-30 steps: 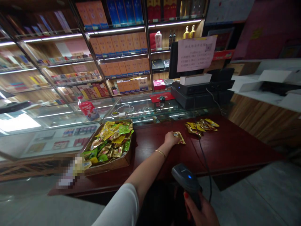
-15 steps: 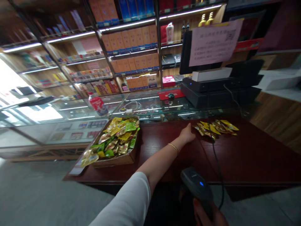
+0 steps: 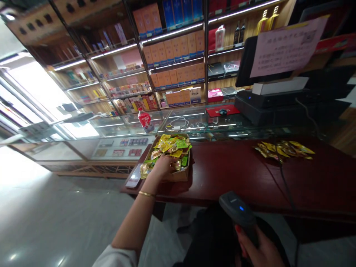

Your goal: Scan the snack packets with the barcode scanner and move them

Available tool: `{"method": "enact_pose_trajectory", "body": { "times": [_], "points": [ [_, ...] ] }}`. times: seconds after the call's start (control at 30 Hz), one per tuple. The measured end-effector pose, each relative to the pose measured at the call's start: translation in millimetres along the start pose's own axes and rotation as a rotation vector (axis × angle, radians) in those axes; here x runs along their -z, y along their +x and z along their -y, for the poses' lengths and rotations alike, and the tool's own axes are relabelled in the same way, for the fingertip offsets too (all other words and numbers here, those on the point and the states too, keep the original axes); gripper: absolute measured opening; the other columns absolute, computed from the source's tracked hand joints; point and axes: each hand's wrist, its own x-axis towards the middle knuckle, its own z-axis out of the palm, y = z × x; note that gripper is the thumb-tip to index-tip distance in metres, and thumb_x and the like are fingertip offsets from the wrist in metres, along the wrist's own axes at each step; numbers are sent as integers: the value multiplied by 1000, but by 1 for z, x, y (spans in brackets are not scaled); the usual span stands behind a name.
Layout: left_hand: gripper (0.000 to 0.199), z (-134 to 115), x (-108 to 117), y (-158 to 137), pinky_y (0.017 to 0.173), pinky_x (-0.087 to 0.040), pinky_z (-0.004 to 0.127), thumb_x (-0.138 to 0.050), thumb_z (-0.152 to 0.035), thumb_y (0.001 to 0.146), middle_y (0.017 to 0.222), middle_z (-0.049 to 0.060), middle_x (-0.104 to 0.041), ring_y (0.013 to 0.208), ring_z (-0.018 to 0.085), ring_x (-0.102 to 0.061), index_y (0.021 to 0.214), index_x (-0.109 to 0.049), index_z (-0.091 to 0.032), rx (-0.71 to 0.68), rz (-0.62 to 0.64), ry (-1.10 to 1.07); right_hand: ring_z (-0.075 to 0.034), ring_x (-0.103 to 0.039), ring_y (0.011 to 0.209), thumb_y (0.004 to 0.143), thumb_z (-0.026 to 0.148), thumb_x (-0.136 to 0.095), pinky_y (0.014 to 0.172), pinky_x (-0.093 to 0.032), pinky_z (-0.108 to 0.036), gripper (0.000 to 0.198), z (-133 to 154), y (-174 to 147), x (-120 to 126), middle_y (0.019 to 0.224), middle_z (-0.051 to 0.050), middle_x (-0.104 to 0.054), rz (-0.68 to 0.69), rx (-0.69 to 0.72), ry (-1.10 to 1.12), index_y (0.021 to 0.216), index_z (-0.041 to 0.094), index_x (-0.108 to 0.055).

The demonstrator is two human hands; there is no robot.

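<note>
My left hand (image 3: pixel 165 165) reaches over a cardboard box (image 3: pixel 178 175) heaped with small shiny snack packets (image 3: pixel 168 145) in yellow, green and gold. Its fingers look loosely apart on the packets near the front of the box; the fingertips are partly hidden. A gold bangle circles that wrist. Low in the view, my right hand (image 3: pixel 257 246) is wrapped round the handle of a black barcode scanner (image 3: pixel 238 210) with a lit blue spot. At the right of the dark red table lies a loose pile of gold and yellow packets (image 3: pixel 283 149), apart from both hands.
The red-brown table (image 3: pixel 219 170) adjoins a glass display counter (image 3: pixel 194 118). A smartphone (image 3: pixel 134 177) lies left of the box. A red-labelled bottle (image 3: pixel 145 120) stands on the glass. A cable (image 3: pixel 285 178) crosses the table at right. A monitor (image 3: pixel 246 63) and a mouse (image 3: pixel 223 111) are behind.
My left hand has moved left from beside the loose packet pile to the box. The view has shifted left. My right hand still holds the barcode scanner.
</note>
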Motion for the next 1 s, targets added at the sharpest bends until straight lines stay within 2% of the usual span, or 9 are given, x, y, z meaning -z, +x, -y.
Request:
{"method": "enact_pose_trajectory", "body": {
  "times": [0.17,0.3,0.43,0.57,0.67,0.73,0.8,0.9,1.0],
  "points": [
    [43,-10,-8,6,97,-42,46,-76,-19,70,123,14,-64,117,38,-54,110,-78,-33,34,-17,9,-19,-60,50,74,80,-57,52,-49,-26,58,8,-4,-12,51,1,-61,58,42,-27,81,23,-64],
    [46,-13,-14,2,96,-42,48,-74,-21,71,122,15,-65,116,38,-54,116,-76,-29,66,-64,0,-20,-62,52,73,81,-56,54,-51,-27,61,10,-7,-14,54,0,-63,51,48,-28,85,22,-65],
    [39,-14,-18,-9,97,-40,51,-60,-22,85,121,14,-70,115,36,-57,122,-72,-26,89,-136,-40,-20,-62,53,75,79,-56,55,-51,-27,60,9,-6,-8,55,-1,-63,49,72,-40,88,21,-66],
    [27,-31,-16,-18,101,-41,47,-53,-23,92,118,10,-73,117,31,-60,108,-75,-25,103,-534,-332,-20,-62,54,77,78,-55,56,-51,-26,58,9,-4,-2,56,-1,-64,34,92,-42,87,22,-65],
    [25,-59,-17,-21,82,-52,36,-52,-35,95,91,6,-74,90,24,-67,93,-74,-22,172,-726,-735,-19,-62,55,78,76,-57,56,-50,-26,55,12,-3,-2,58,-1,-64,-30,116,-44,84,21,-65],
    [29,-82,-23,-21,63,-53,28,-54,-44,93,81,2,-70,72,19,-64,92,-72,-21,221,-659,-1047,-18,-60,54,79,75,-58,55,-50,-26,55,15,-4,-5,57,0,-63,-78,114,-29,83,21,-65],
    [32,-104,-38,-19,53,-50,24,-59,-49,88,82,1,-69,65,16,-62,96,-71,-20,238,-509,-1311,-18,-59,52,80,74,-57,53,-49,-26,54,16,-4,-7,54,1,-60,-100,98,0,84,21,-64],
    [30,-130,-71,-16,56,-51,24,-67,-48,81,85,2,-70,69,16,-63,93,-70,-20,231,-339,-1537,-17,-58,50,81,73,-57,51,-47,-25,52,16,-3,-8,52,3,-58,-49,75,23,85,21,-63],
    [26,-142,-103,-15,63,-50,22,-70,-41,80,85,2,-71,72,14,-63,95,-69,-20,283,-289,-1733,-17,-58,52,81,72,-57,53,-48,-25,50,13,-2,-5,53,3,-58,-21,80,-1,84,22,-62]
  ]
}}
